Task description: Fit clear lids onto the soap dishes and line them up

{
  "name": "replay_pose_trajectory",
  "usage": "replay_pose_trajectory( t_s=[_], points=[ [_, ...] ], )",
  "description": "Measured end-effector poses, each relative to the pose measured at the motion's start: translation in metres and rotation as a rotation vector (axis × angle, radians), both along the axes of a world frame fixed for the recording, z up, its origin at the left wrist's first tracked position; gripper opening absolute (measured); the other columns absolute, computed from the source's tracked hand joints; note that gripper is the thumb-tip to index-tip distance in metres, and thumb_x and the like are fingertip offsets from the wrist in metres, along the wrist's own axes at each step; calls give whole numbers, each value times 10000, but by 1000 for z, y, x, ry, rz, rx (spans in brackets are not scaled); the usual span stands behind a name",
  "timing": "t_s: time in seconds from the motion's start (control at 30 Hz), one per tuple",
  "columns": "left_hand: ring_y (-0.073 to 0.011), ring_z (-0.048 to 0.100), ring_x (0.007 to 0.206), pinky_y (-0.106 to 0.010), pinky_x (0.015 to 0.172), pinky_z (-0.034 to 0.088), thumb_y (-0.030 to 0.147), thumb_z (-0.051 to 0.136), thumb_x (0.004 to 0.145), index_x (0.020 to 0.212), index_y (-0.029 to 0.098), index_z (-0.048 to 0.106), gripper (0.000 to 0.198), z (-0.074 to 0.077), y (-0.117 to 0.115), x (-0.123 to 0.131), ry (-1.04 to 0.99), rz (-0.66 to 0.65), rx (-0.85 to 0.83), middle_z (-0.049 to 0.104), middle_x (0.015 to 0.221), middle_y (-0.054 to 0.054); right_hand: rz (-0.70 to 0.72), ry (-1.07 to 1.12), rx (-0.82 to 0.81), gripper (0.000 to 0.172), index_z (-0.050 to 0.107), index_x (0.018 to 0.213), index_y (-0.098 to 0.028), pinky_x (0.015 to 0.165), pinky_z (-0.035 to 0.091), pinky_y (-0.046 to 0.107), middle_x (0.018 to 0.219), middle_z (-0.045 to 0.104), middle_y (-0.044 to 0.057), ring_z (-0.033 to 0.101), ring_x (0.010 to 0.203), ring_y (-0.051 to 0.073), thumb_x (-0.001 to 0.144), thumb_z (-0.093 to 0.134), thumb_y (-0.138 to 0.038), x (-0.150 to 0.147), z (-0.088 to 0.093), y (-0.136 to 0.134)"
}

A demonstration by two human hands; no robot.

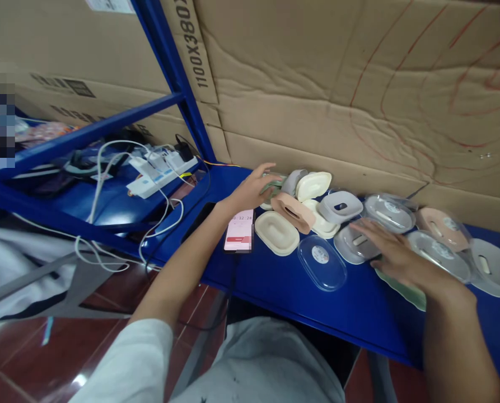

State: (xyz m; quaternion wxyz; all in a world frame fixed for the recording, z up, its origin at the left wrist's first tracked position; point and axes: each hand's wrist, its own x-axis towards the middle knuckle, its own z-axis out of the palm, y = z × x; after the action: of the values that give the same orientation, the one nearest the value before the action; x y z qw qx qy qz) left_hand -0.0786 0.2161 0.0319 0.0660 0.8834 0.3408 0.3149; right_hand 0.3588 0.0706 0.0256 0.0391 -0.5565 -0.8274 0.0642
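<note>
In the head view, a phone (238, 228) with a lit screen lies on the blue surface (275, 285). The left hand (256, 189) is just past the phone, on its far side. Its fingers are spread and it is not squeezing anything. It is right by a green piece (267, 199), but I cannot tell if it touches it.

The right hand (390, 254) is well to the right of the phone. It is open too, with its fingers stretched over a gray box (350, 244). I cannot tell if they touch.

Just right of the phone is a cream tray (277, 233). A bit farther right are a peach piece (287, 208) with a slot, a pale yellow piece (314, 186) tipped up, and a light gray box (341, 207) with a hole. A clear lid (322, 263) with a round sticker lies to the right of the phone and nearer the person. Far to its right are more boxes (443, 228), some with clear tops. Left of the phone is a white power strip (161, 178) with plugs in it.
</note>
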Motion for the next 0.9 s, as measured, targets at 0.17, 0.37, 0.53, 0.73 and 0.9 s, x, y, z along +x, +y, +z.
replay_pose_trajectory(
  t_s=[0.17,0.37,0.53,0.73,0.9],
  points=[
    [-316,536,1458,-521,1185,493,197,536,1062,1346,177,669,314,29,-37,5,88,-28,-17,480,1565,-188,40,81,71,752,419,1611,-473,1217,402,710,1686,450,-4,465,1526,389,913,632,-290,4,2,2],
    [-334,520,1464,-581,1191,478,202,507,1089,1451,237,600,376,44,-174,30,228,-78,-4,534,1573,-145,-8,139,259,470,609,1474,-305,1138,476,607,1418,707,86,653,1320,373,1069,486,-509,-17,22,9],
    [-308,509,1479,-533,1245,437,250,563,1068,1483,238,571,415,-4,-251,64,261,-146,-111,497,1618,-132,13,-15,494,356,711,1246,-223,961,496,524,1189,751,131,688,1120,366,1065,495,-440,-36,24,2],
    [-304,493,1469,-550,1201,451,314,553,1087,1435,265,602,355,-45,-252,85,195,-45,-112,513,1594,-109,-80,-143,568,264,715,1088,-193,829,483,401,1018,716,129,670,977,299,1026,458,-203,-57,22,-5],
    [-305,553,1361,-509,1100,511,359,558,1089,1271,238,674,248,-52,-247,89,131,13,-64,581,1481,-112,-127,37,361,173,686,1006,-223,710,521,345,990,745,75,716,861,250,1005,514,-235,-63,28,-14]
  ],
)
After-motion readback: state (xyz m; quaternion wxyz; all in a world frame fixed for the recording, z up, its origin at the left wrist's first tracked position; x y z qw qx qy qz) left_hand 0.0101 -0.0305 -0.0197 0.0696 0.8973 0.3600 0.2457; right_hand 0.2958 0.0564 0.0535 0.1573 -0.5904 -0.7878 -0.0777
